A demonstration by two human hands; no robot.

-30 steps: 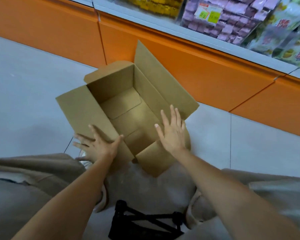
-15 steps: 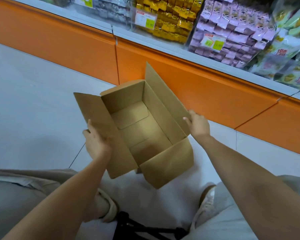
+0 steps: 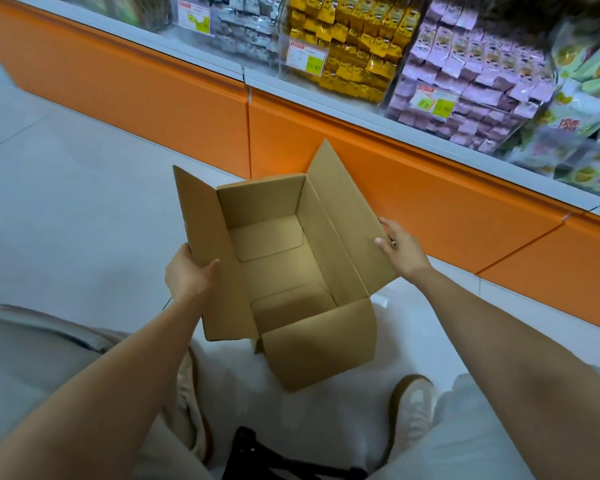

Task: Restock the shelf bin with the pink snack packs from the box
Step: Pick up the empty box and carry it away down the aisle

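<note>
Holding a brown, open-topped cardboard box (image 3: 281, 268) by its two long flaps, the person crouches in front of the store shelving in the head view. The left hand (image 3: 187, 275) grips the left flap, thumb laid on the flap's inner face and the fingers hidden behind it. The right hand (image 3: 400, 249) grips the outer edge of the right flap, thumb on the inside and fingers curled behind the card. The box seems raised just off the pale tiled floor (image 3: 66, 202), between the knees and the glossy orange base panel (image 3: 430, 202). Its inside shows only bare folded card, with no packs left in it. The small pink foil snack packs (image 3: 471, 74) are heaped in the clear-fronted shelf bin (image 3: 395, 98) at upper right, beside a bin of yellow foil packs (image 3: 354, 39). So the restocking looks finished, and the step in hand is probably clearing the empty box away. Flaps flex under load, so it would handle better with both hands moved down onto the walls, kept level and clear of the shelf edge.
</note>
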